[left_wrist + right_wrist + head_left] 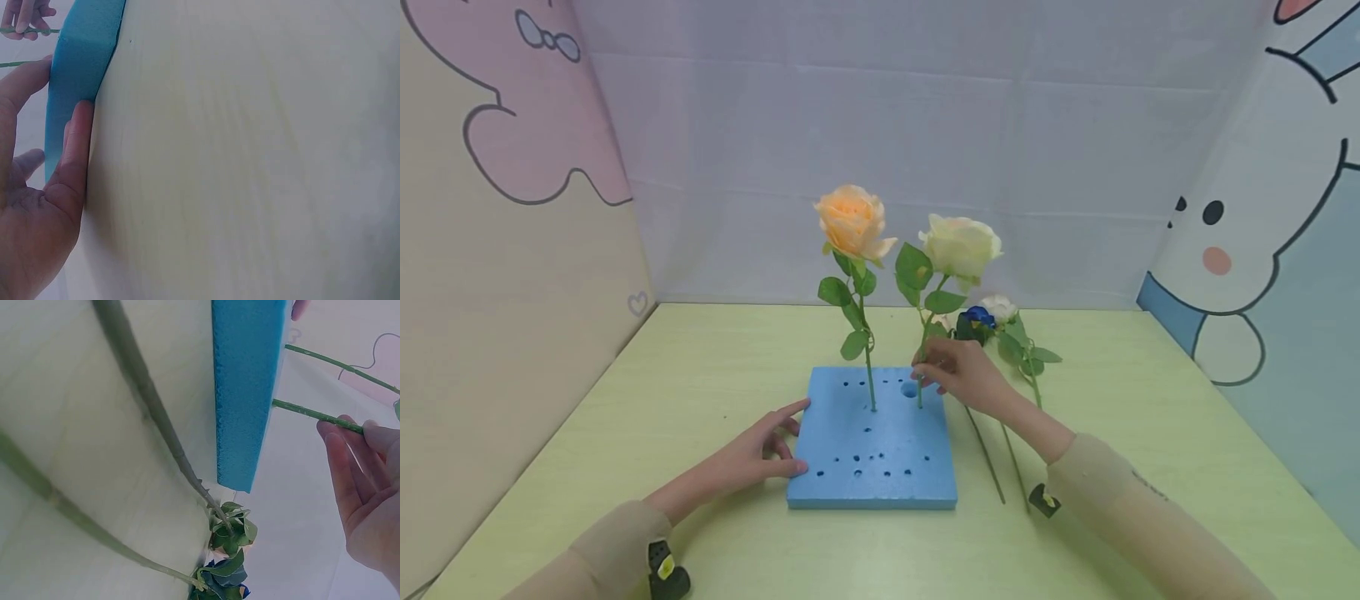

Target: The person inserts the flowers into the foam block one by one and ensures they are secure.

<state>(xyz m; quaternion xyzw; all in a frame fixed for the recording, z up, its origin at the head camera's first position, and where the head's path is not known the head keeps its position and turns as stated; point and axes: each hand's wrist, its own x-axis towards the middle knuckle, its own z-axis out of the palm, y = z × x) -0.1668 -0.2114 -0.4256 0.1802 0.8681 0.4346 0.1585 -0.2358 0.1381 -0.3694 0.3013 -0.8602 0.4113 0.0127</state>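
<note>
A blue foam block [895, 492] dotted with holes lies on the table. My left hand [756, 454] rests against its left edge, thumb near the front and index finger farther back; in the left wrist view the fingers [76, 147] lie along the block's side. My right hand [968, 377] pinches the green stem [312, 414] of a cream rose [962, 247], whose lower end meets the block's top in the right wrist view. To its left a peach rose [852, 223] stands upright in the block, untouched by either hand.
Right of the block, several artificial flowers lie on the table, stems toward me, among them a blue rose [978, 316] and a white rose [998, 307]. The right forearm passes over their stems. A pale cloth [760, 167] hangs behind the table, with cartoon-printed panels at both sides.
</note>
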